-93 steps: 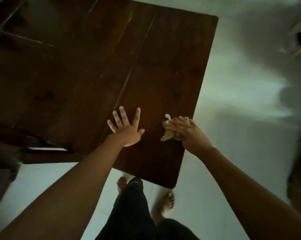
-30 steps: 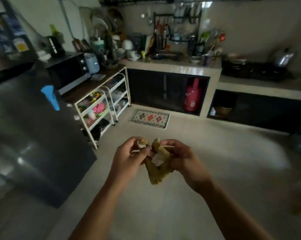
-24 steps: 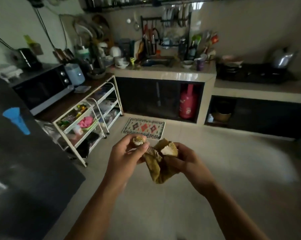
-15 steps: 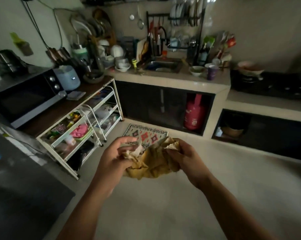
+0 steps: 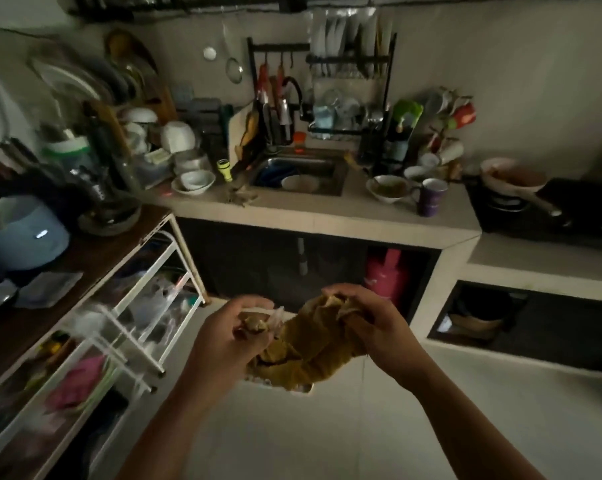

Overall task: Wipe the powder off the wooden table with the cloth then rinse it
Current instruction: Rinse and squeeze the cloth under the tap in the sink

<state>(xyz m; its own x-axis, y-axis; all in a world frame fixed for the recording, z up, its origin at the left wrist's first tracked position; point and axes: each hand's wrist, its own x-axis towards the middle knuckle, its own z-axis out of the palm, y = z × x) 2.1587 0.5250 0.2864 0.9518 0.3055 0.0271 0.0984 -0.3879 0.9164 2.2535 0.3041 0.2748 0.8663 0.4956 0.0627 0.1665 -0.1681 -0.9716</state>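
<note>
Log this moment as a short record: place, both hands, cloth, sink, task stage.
place: kitchen, facing the counter
left hand: pinches one end of the cloth
right hand: grips the other end
cloth: yellow, bunched, sagging between the hands
sink: ahead in the counter, bowl inside
stage: cloth not yet at the sink

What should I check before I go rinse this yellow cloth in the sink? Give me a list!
1. Cloth held firmly: ok, left hand and right hand both grip it.
2. Cloth over the sink: not ok, it hangs above the floor, short of the counter.
3. Room in the sink: not ok, a bowl sits inside.
4. Tap running: cannot tell, too dim.
5. Powder caught in the cloth: cannot tell.
</note>
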